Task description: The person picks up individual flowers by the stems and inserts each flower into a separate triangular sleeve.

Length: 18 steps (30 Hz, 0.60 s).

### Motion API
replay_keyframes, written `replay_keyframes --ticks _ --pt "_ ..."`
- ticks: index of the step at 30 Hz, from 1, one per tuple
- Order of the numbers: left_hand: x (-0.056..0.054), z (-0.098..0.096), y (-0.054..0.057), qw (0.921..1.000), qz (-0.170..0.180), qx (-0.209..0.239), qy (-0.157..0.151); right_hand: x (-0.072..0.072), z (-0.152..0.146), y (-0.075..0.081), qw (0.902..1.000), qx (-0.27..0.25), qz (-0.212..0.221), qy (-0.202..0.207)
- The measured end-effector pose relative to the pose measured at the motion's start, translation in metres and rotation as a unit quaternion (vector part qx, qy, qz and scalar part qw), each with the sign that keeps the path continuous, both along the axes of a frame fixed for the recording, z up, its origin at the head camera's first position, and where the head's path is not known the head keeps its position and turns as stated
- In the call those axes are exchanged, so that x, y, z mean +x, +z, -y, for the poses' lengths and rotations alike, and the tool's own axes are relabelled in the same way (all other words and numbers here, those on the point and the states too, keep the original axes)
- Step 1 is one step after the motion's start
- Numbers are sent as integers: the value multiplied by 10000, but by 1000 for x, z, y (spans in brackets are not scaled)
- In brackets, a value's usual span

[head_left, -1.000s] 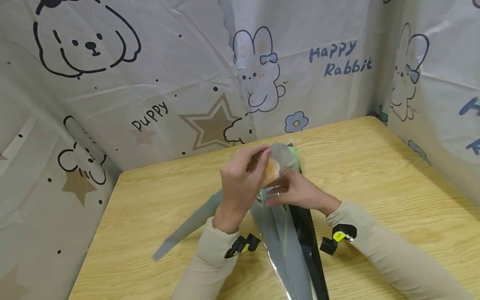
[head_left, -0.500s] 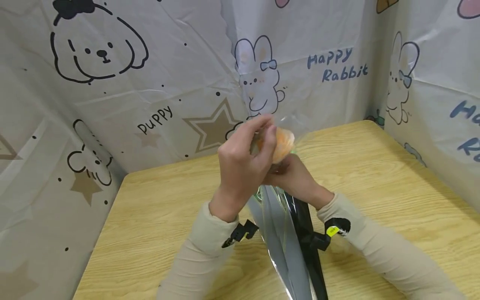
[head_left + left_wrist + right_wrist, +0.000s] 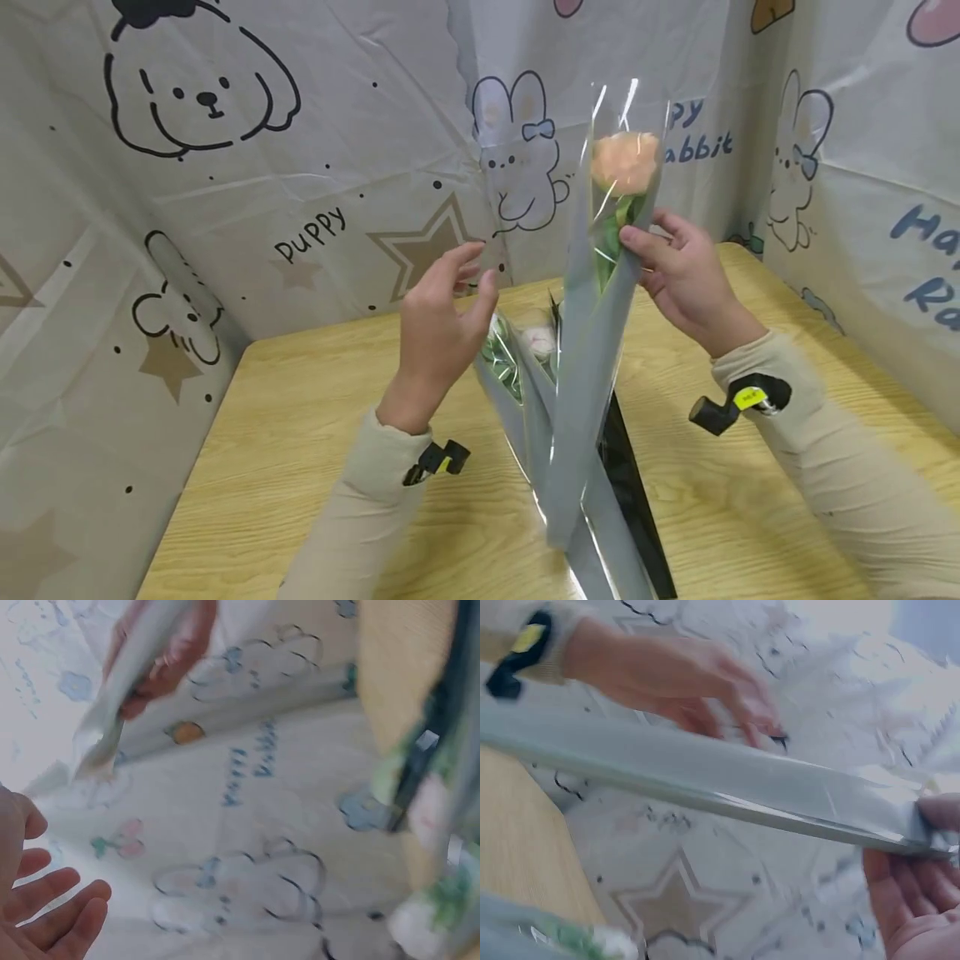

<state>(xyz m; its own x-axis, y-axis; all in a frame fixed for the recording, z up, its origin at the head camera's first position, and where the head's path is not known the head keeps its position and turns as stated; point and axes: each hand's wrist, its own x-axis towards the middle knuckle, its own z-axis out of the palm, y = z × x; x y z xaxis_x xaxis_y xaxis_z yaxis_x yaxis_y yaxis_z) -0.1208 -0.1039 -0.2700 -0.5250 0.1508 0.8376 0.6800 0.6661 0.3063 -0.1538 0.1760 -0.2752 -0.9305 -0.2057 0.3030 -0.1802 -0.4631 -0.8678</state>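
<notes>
My right hand [image 3: 686, 279] pinches a wrapped peach-coloured flower [image 3: 625, 164] by the upper part of its grey sleeve. The flower stands nearly upright above the table, its clear film rising past the bloom. My left hand [image 3: 446, 333] is apart from it on the left, fingers relaxed and holding nothing. In the left wrist view the left hand's fingers [image 3: 64, 915] show at the lower left edge. The grey sleeve [image 3: 765, 784] crosses the right wrist view, with the right thumb on it. Below lie other wrapped flowers, one with a pale pink-white bloom [image 3: 537, 342].
The wrapped flowers lie on a wood-grain table [image 3: 300, 433], one in a grey sleeve with green leaves [image 3: 501, 354] and another in a black wrapper [image 3: 630, 492]. A printed cloth [image 3: 337, 108] with cartoon animals surrounds the table's far and side edges.
The peach flower, earlier low and tilted between both hands, has been raised upright by the right hand, towards the right. The left hand has let go and moved left.
</notes>
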Motion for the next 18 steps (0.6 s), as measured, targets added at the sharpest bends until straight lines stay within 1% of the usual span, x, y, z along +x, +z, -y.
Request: replay_keyframes --ticks 2,4,6,9,12,14,16,18 --pt "-1 10 -10 9993 316 -129 156 -7 -13 -3 9993 82 359 39" --pt "-1 21 -20 9975 602 -238 296 -15 -25 -13 9964 287 787 121" --pt "-1 31 -31 9950 857 -320 389 -22 -36 -30 9908 668 1162 169" --pt "2 48 -49 9912 1159 -409 491 -28 -48 -58 9778 1333 1595 257" --pt "6 65 -67 9866 1423 -492 634 -31 -55 -85 9618 2021 1816 318" --pt "9 74 -77 9840 1568 -499 689 -31 -57 -98 9535 2328 1878 357" --pt "11 82 -85 9817 1671 -532 745 -32 -59 -109 9486 2508 1887 404" --pt "14 89 -92 9804 1721 -583 762 -33 -60 -117 9471 2542 1895 499"
